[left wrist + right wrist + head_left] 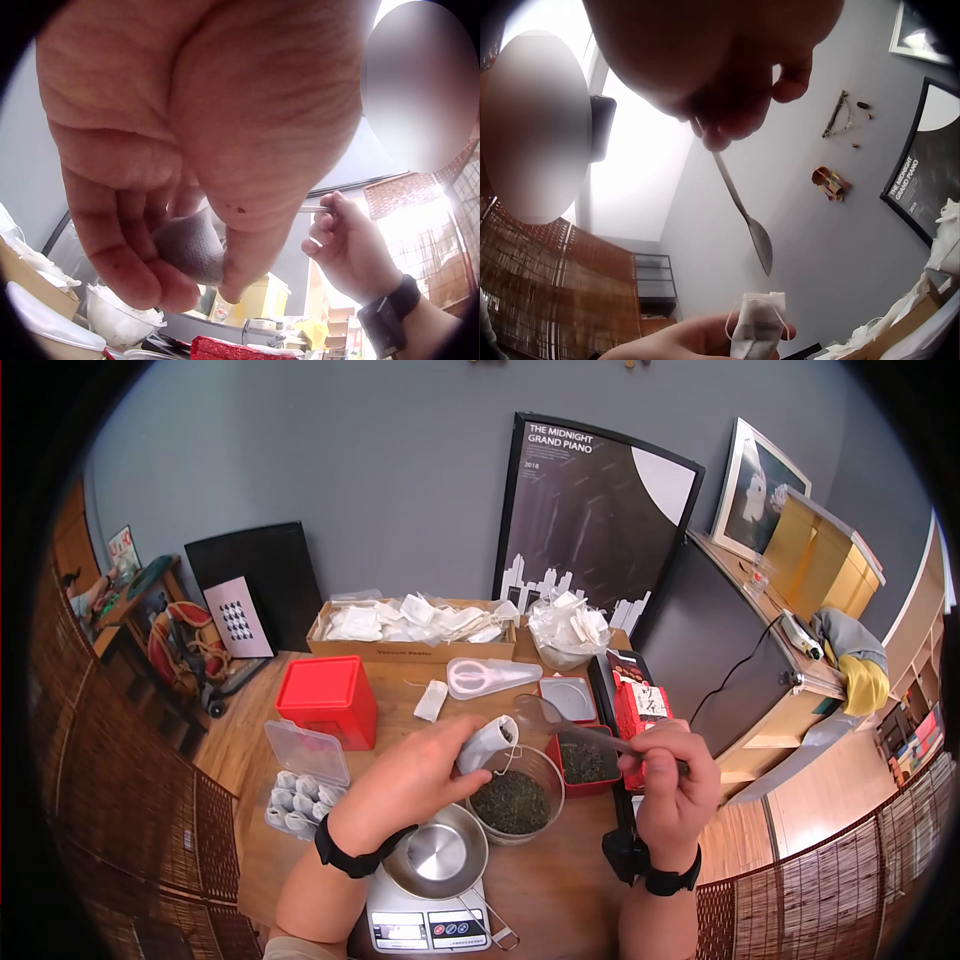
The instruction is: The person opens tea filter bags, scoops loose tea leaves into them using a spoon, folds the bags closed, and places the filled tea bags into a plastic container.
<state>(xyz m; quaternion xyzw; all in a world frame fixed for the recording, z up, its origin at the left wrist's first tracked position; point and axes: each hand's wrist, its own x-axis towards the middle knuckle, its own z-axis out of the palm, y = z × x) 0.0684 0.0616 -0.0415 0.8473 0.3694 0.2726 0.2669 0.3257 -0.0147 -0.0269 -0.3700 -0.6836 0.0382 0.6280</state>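
Over the clear tub (558, 810) of dried leaves, the person's left hand (415, 768) is partly closed, thumb and fingers curled round a small pale bag (484, 748). From the left wrist view: thumb on one side of the cloth, fingertips on the other.

Opposite, well apart from the left hand and higher than the bag, the right hand (672, 780) has its fingers folded on the handle of a metal spoon (760, 244). Seen from the right wrist, the spoon slants down, its tip near the bag's mouth, a gap between them.

Bag: whitish, soft, finely textured weave, slightly tilted in the grip. Mouth open at the top, something dark just inside. A thin string loops out from its sides.

Below the left wrist, a steel pan (437, 853) sits on a kitchen scale (415, 925). Between the two hands, farther from the person, a red tin (590, 789) holds more dark leaf. To the left of the left hand, a lidded plastic box, lid up (310, 752), contains several plump tied bags (300, 800). Just beyond the left hand's knuckles I note a flat white bag (431, 701) on the table.
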